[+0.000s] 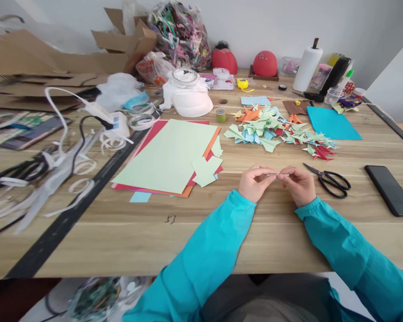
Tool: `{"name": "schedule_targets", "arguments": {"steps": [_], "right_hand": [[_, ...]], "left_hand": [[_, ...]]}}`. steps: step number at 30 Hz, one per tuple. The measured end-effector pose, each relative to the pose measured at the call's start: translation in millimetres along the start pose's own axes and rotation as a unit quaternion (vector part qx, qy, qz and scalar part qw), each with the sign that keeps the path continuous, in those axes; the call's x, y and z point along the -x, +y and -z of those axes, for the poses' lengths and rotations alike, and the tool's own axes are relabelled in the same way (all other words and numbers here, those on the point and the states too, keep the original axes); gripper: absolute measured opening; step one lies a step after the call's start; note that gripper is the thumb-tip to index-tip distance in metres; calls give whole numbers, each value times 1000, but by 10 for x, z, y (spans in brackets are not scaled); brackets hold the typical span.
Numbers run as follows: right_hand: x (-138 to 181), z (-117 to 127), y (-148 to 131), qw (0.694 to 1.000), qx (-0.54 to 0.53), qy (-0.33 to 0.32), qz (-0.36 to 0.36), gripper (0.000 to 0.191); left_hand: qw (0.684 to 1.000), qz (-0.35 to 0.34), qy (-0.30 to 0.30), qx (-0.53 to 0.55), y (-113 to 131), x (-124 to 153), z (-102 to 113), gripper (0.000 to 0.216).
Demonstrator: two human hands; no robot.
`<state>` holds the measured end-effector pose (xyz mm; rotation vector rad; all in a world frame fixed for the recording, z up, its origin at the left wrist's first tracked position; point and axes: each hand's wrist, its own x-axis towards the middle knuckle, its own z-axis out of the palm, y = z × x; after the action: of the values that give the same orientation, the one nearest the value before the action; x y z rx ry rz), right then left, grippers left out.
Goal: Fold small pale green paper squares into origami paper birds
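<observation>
My left hand and my right hand meet above the table, pinching a small pale piece of paper between thumbs and fingertips. Only a thin edge of that paper shows; the fingers cover most of it. Just right of my right hand lie black-handled scissors with closed blades. Beyond my hands is a pile of folded paper pieces in green, blue, orange and red. To the left, small green paper pieces rest against a stack of coloured sheets, pale green on top.
A black phone lies at the right. Behind are a blue sheet, a thread spool, a yellow tape measure, red pincushion-like domes and a white bottle. A power strip and tangled cables occupy the left.
</observation>
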<state>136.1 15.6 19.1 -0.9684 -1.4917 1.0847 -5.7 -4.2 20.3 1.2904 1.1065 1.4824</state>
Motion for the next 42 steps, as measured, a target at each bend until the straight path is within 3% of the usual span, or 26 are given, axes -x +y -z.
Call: {"name": "schedule_targets", "arguments": {"steps": [9,21,29,35,42], "right_hand": [[11,5,-33,999,-9,-16,42,11],[2,-1,2,998,-44,-29,16,9],[15,-5,21,996,-63,-39,56,5],[25,-4,23,995,-73,-51,44,7],[9,-17,9,996,-81,-17,27,6]], "left_hand": [[1000,-15,-23,-3,-33,-10,27,8],[999,-6,-30,17,-19,2,18,8],[999,-23,-35,-2,-42,-11,30,8],[998,-29,-52,-22,-9,-5,34,5],[1000,-7,10,-21,0,-3,13,9]]}}
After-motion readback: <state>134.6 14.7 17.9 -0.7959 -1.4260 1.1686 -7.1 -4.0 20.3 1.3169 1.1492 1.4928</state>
